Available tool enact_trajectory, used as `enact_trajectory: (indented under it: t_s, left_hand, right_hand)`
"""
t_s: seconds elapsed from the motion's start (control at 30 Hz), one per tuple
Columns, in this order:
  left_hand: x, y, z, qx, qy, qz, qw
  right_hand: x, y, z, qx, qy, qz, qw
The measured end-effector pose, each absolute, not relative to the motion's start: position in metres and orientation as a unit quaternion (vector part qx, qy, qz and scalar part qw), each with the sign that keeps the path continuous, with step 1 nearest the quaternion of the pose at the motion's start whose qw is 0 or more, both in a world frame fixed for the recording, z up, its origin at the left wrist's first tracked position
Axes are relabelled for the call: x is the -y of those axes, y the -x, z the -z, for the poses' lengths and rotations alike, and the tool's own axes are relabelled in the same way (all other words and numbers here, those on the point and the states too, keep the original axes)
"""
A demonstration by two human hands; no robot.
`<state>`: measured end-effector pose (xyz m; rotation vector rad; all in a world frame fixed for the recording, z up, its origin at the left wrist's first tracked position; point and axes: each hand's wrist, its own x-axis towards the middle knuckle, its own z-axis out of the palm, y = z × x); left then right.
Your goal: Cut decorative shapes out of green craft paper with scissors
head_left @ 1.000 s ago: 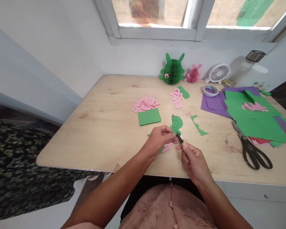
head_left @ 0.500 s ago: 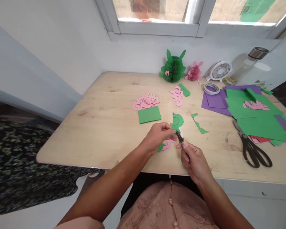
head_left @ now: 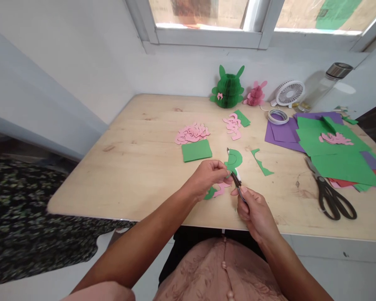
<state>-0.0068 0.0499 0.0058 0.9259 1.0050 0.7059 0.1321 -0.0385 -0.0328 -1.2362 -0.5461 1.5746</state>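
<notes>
Left hand (head_left: 206, 179) had drifted slightly leftward, fingers curled closed, pinching a curved green paper cutout (head_left: 234, 160) above the pale wooden counter (head_left: 113, 175); right hand (head_left: 254, 212) gripped small dark scissors (head_left: 236, 179) close by, where a slip could nick those fingers.

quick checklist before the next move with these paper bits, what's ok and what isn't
Left hand grips the green cutout: ok.
Right hand holds the small dark tool: ok, firmly between fingers and thumb.
Tool tip placed on the paper: cannot tell, the hands and cutout hide it.
Pink piece clear of the tool: not ok, it sits close beside it, under the left hand.
Big scissors out of the way: ok, lying far to the right on the table.
Green square and pink pile out of the way: ok, both lie beyond the hands.
</notes>
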Motion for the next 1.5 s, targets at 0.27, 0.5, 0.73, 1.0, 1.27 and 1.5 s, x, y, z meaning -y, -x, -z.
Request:
enact_trajectory:
  t_s: [0.27,0.5,0.73,1.0,1.27,1.5]
  left_hand:
    - [-0.05,0.0071,-0.0082,-0.45,-0.425,-0.31,0.722]
    - [-0.0513,0.0083,-0.0064,-0.447,-0.431,-0.306,0.721]
    - [-0.0522,0.0087,-0.008,-0.44,-0.443,-0.295,0.723]
    - [-0.0529,0.0105,-0.0108,-0.433,-0.439,-0.288,0.733]
    - [-0.0544,0.012,-0.0128,-0.43,-0.439,-0.278,0.738]
    - [-0.0568,0.013,-0.0131,-0.422,-0.449,-0.271,0.739]
  right_hand:
    - [0.0387,-0.1324,0.0343,0.222,0.505,-0.658,0.513]
    - [0.0393,-0.1323,0.0348,0.219,0.503,-0.659,0.515]
    - [0.0397,-0.1322,0.0353,0.231,0.514,-0.645,0.515]
    - [0.0407,-0.1323,0.0342,0.233,0.511,-0.65,0.512]
    - [0.041,-0.1327,0.0329,0.234,0.515,-0.649,0.509]
    - [0.0403,-0.1312,0.0317,0.237,0.52,-0.644,0.509]
